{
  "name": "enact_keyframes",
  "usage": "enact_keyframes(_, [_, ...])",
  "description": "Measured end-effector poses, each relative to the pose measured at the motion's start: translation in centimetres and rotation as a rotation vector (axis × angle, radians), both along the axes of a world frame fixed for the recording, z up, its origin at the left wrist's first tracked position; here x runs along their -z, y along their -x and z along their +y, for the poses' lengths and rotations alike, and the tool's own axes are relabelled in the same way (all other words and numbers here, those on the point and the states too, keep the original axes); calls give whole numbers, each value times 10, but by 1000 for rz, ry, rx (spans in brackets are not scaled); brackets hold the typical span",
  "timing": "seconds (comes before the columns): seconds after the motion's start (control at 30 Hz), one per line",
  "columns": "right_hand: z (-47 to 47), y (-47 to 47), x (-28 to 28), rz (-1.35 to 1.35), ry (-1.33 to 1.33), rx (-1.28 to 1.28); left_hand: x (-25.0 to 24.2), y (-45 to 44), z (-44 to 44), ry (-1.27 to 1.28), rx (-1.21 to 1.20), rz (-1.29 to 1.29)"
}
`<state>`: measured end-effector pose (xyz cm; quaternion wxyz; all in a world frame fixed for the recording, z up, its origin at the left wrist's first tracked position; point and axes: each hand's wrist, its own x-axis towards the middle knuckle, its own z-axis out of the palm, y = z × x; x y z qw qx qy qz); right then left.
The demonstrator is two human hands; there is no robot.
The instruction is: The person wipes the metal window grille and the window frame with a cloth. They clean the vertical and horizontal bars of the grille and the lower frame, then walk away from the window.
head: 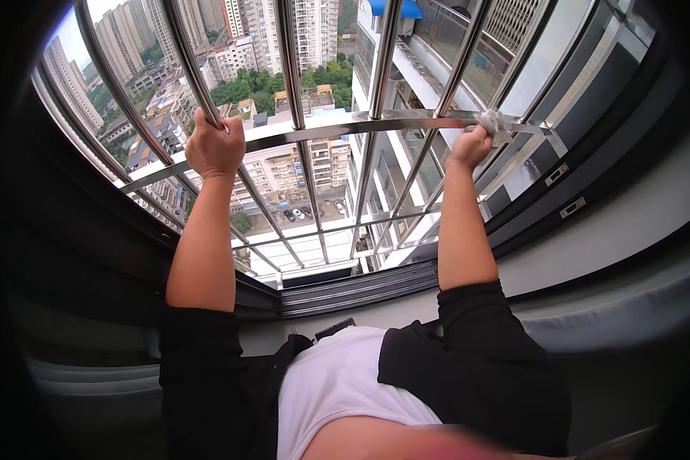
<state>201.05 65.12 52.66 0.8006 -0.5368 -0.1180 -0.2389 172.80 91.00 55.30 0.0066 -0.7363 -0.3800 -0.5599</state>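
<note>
A shiny metal window guard stretches across the view, with upright round bars joined by a flat crossbar. My left hand is closed around one upright metal bar, right by the crossbar. Farther right, my right hand grips a crumpled whitish cloth or tissue. That wad rests against the crossbar near its right end, where an upright bar meets it. Both arms reach forward, and the wad hides part of the right fingers.
Below the guard runs a dark window track. Dark sliding frames with metal latches stand at right. Beyond the bars, a neighbouring building rises close by; parked cars and trees lie far below.
</note>
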Motion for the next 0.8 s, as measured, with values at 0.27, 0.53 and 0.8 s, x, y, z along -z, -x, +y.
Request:
enact_keyframes(0.27, [74,99,46,-625,516,30,2,1,4,43,-35,21])
enact_keyframes(0.53, [0,37,69,-660,485,-70,4,1,6,42,-55,23])
enact_keyframes(0.8, [-90,-88,50,629,-383,241,8,6,9,25,-31,13])
